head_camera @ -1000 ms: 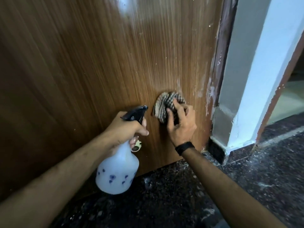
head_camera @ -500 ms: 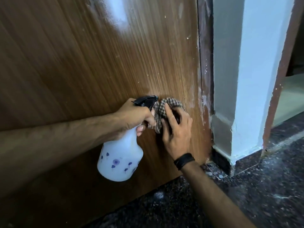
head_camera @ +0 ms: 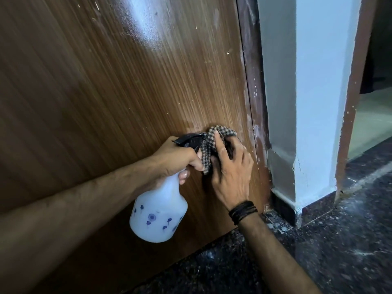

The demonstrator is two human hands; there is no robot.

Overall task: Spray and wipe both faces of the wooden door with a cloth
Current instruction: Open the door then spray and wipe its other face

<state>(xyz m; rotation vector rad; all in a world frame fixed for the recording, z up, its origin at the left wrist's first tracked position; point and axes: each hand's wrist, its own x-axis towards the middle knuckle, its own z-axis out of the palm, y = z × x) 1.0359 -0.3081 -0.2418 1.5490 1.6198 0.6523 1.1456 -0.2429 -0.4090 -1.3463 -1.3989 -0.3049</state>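
The brown wooden door fills the left and middle of the head view, with a wet sheen near its top. My left hand grips the neck of a white spray bottle with blue flower prints and a black nozzle. Its nozzle touches the checked cloth. My right hand presses that bunched cloth against the door's lower right part, fingers curled over it. A dark wristband sits on my right wrist.
The door's dark edge meets a white pillar with a chipped base at the right. Dark speckled stone floor runs below. A second brown frame and a lit room lie at the far right.
My left hand has lifted the bottle up and right until its nozzle meets the cloth. The right hand has slid the cloth slightly along the door. The camera has moved closer.
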